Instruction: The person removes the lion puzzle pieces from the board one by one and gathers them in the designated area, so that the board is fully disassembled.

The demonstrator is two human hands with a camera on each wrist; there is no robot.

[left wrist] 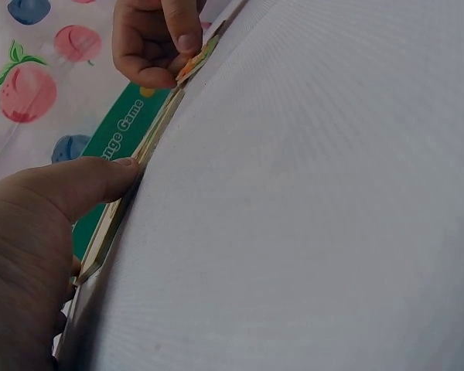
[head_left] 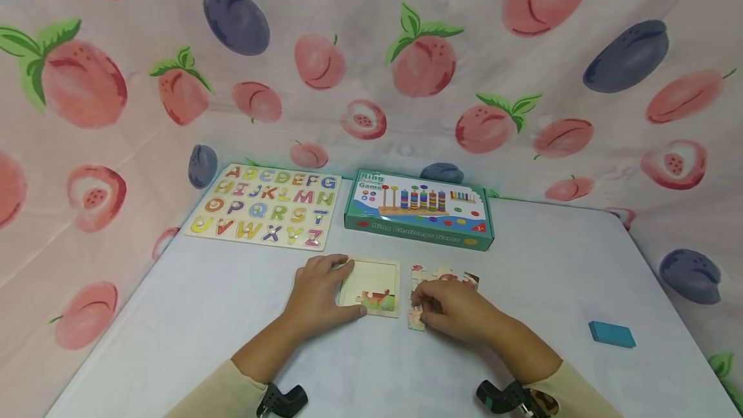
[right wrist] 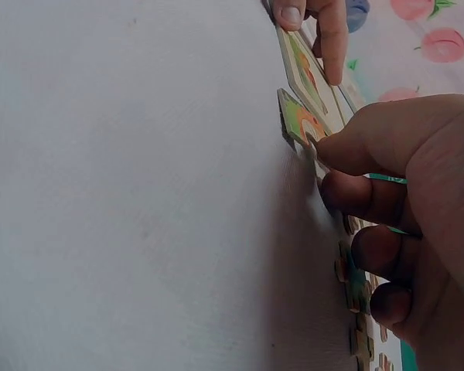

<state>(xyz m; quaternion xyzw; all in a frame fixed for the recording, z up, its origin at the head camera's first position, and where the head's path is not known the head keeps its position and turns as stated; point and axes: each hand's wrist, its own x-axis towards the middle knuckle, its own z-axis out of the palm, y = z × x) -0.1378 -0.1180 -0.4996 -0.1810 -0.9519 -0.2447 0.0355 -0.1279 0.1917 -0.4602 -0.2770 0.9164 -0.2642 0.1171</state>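
My left hand rests on a square wooden puzzle tray, thumb on its lower rim and forefinger stretched to the top corner. Joined pieces showing green grass and an orange-brown animal fill the tray's bottom. Just right of the tray, my right hand pinches a puzzle piece with green and orange print between thumb and fingers. The piece is tilted, its far end close to the tray's corner in the right wrist view. Other loose puzzle pieces lie beyond and partly under the right hand.
Behind the tray lie a wooden alphabet board and a green Ring Challenge Game box. A blue block sits on the white table at the right. A fruit-print cloth hangs along the back.
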